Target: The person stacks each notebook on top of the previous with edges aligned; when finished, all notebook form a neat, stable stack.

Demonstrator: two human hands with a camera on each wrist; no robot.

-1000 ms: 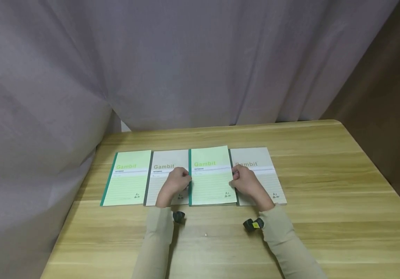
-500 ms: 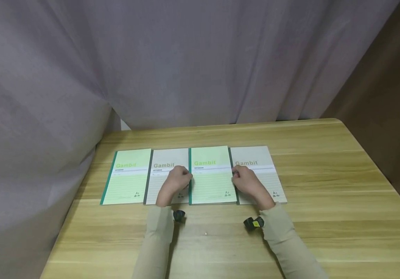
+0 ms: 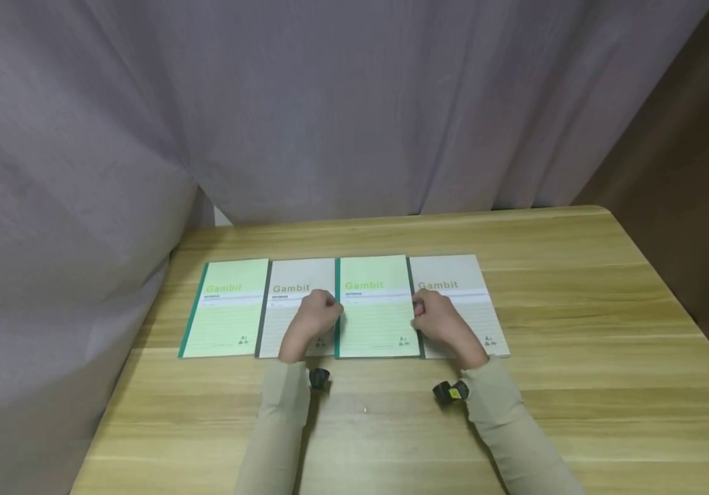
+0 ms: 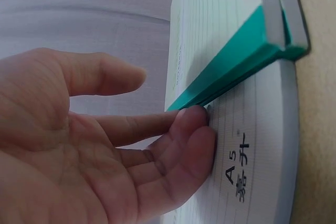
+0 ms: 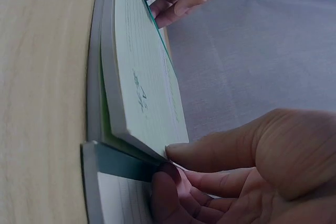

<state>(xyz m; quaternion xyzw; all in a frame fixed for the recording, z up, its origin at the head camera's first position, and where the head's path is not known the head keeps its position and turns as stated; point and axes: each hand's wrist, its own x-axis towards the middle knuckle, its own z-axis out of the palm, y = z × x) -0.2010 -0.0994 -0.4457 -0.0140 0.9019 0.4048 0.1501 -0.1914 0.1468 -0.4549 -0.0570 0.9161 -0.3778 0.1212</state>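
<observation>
Two green-covered notebooks lie stacked in the row, the upper green notebook (image 3: 375, 323) showing a green spine on its left. A narrow gap shows between it and the lower green notebook (image 5: 94, 87). My right hand (image 3: 439, 317) pinches the upper one's right edge, thumb at the cover and fingers curled below. At the spine side is my left hand (image 3: 313, 316). Its thumb (image 4: 113, 74) stands off the cover, while the fingertips rest by the spine on a grey notebook (image 4: 257, 145). Another grey notebook (image 3: 484, 320) lies partly under the right hand.
A further green notebook (image 3: 227, 323) ends the row at the left. All lie on a wooden table (image 3: 589, 357). Grey curtain (image 3: 329, 110) hangs behind the table and along its left side. A tiny pale speck (image 3: 365, 410) lies between the forearms.
The upper green notebook has settled lower and straighter over the one beneath. Both hands stay at its sides, with only slight shifts. The whole view has moved slightly.
</observation>
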